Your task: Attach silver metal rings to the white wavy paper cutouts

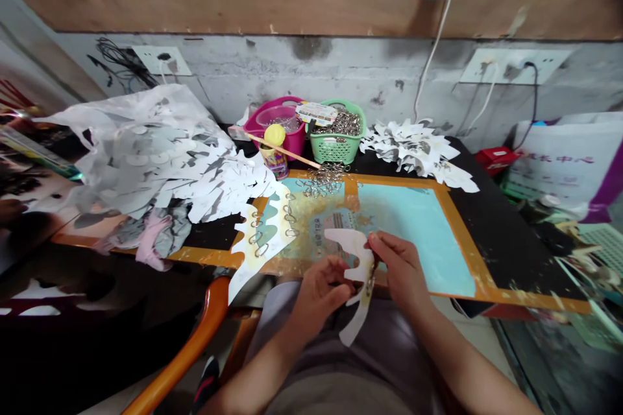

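Observation:
Between my hands, over my lap at the table's front edge, hangs a white cut-out piece (357, 261) with jagged edges and metal rings along one side. My right hand (400, 266) pinches its upper right edge. My left hand (324, 288) has curled fingers at its left edge; thumb and fingertips close on the lower part. Left of them, another white cut-out (265, 240) with several metal clips lies on the table and overhangs its front edge. Loose metal clips (324, 181) are heaped beyond my hands, touched by a wooden stick (287, 150).
A green basket (335, 148) of metal clips and a pink basket (293, 142) stand by the wall. White cut-outs are piled at the left (185, 155) and back right (413, 149). A wooden chair arm (195, 343) is at lower left.

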### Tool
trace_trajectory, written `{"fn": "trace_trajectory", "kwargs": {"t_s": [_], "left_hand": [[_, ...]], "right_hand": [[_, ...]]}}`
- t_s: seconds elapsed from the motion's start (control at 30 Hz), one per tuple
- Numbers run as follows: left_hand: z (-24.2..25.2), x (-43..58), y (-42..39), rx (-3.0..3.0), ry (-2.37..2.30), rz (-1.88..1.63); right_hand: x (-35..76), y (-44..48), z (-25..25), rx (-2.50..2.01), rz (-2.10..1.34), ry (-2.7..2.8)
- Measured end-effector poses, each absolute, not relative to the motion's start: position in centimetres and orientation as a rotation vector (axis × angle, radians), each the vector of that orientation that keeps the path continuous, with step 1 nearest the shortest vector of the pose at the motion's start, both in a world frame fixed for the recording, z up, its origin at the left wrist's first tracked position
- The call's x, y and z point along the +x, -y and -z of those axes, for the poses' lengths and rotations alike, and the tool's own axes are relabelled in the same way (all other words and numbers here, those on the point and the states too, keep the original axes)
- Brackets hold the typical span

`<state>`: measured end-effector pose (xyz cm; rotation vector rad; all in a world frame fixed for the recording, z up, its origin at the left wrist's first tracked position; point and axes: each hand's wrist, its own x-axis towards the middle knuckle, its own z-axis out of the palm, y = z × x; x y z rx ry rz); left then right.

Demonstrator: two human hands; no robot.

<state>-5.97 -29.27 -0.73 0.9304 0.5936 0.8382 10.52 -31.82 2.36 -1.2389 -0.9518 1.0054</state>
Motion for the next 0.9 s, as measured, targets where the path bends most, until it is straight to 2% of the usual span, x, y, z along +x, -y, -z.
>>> {"fn": "trace_trajectory", "kwargs": {"t_s": [0.1,0.33,0.73,0.9], "left_hand": [[0.4,-5.1,29.9,0.961,-0.762,-0.886],[0.6,-4.7,28.9,0.857,-0.884,-1.075],[0.5,-4.1,28.9,0.683,-0.997,-1.165],[0.7,-4.0,28.9,0.584,-1.028,-1.169]], "right_hand": [[10.2,31.6,-2.8,-1.279,-1.017,1.057],[10.7,31.4,-1.4,-1.026,-1.432,0.917],[8.8,32.5,-0.6,-1.262,-0.805,0.995],[9.9,32.6,-0.9,-1.213,-0.837,1.020]]}}
